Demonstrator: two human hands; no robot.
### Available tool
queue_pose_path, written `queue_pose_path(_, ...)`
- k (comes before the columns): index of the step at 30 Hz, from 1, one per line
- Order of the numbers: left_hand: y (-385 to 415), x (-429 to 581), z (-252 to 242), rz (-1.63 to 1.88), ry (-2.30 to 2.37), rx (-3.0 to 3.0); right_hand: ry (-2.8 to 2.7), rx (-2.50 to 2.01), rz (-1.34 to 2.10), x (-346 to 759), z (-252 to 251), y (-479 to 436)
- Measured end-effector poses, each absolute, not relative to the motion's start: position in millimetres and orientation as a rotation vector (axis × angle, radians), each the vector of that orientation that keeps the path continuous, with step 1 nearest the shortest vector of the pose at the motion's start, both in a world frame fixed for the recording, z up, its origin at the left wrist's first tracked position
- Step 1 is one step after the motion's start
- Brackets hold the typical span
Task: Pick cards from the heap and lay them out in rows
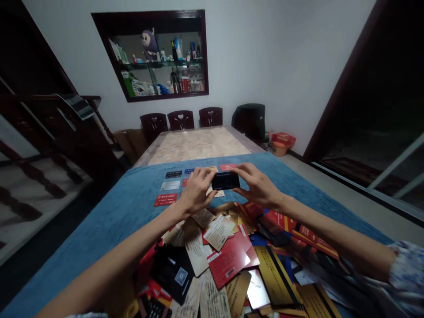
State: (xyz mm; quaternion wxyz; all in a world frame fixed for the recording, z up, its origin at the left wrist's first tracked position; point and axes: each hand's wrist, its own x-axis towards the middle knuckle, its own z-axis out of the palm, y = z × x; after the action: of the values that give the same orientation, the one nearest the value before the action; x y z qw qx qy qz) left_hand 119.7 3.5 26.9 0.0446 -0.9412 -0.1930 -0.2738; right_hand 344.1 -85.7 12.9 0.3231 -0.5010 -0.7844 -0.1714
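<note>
Held up level between both hands is a black card [226,181]. My left hand [198,189] pinches its left end between thumb and fingers, and my right hand [257,184] grips the right end. Behind and left of them, cards lie in rows on the blue cloth [109,225], among them a dark card [174,174], a pale grey card [170,186] and a red card [165,199]. My hands partly cover others in those rows. Below my forearms spreads a large loose heap of cards, with a red card [228,260], a gold card [276,274] and a black card with a QR code [174,269].
Beyond the cloth the marble-patterned tabletop [198,143] continues towards several dark chairs [180,120]. A wall recess with shelves [162,64] holds bottles and a plush toy. An orange bucket [280,148] stands on the floor at right; a wooden railing [43,176] is at left.
</note>
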Motion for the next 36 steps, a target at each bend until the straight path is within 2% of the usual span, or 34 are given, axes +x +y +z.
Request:
queue_pose_path(10, 52, 179, 16, -0.566, -0.690, -2.989, -2.091, -1.482, -0.318, 401, -12, -37)
queue_pose_path(21, 96, 217, -21, -0.338, -0.891, -3.056, -2.123, -1.707, -0.132, 425, -41, 8)
queue_pose_path(36, 106, 241, -24, -0.099, -1.043, -3.036, -2.110, -1.912, 0.014, 436, -55, 33)
